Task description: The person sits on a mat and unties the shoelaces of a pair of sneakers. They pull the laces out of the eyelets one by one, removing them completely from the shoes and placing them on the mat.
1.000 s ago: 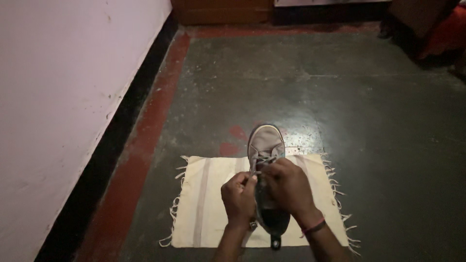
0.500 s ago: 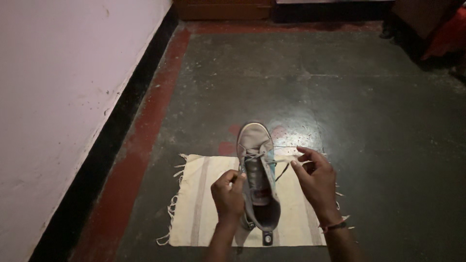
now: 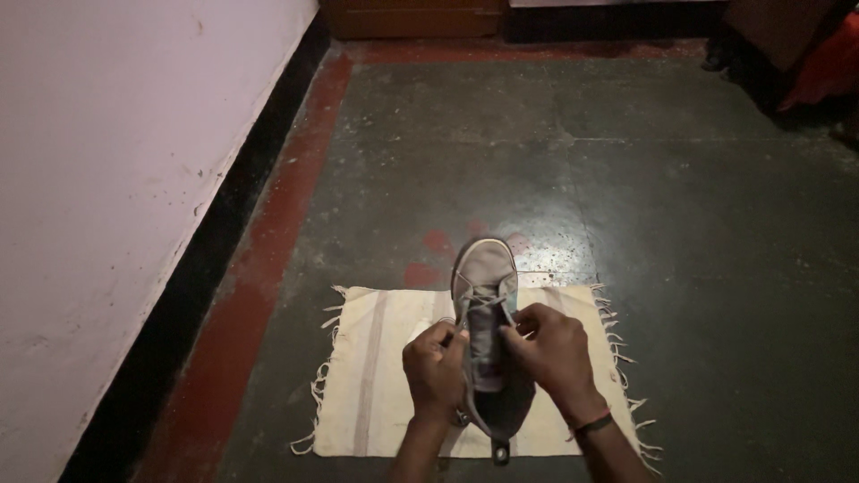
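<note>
**Two hands at the laces of a grey high-top shoe on a cream mat**

A dark grey-green floor [image 3: 680,224] with a red border strip [image 3: 295,170] runs along a pale pink wall [image 3: 107,179] that has a black skirting at its foot. On this floor lies a cream fringed cloth mat [image 3: 376,376] with faint stripes, its near edge close to the bottom of the view.

Nearest the camera, two forearms come in from the bottom edge. The left hand [image 3: 436,368] is curled closed, fingers pinched on a shoelace [image 3: 483,304] beside the left side of the shoe's opening. The right hand [image 3: 550,353], with a dark band at the wrist, is likewise closed, fingertips pinching the lace at the right side of the opening. The two hands sit close together, with the shoe's tongue between them.

The grey high-top shoe [image 3: 485,268] stands on the middle of the mat, heel towards the person and its pull loop at the mat's near edge. The toe points away and reaches past the mat's far edge onto bare floor.

Farther off, a wooden piece of furniture [image 3: 412,18] stands at the far wall, and something red [image 3: 828,67] shows in the far right corner.
</note>
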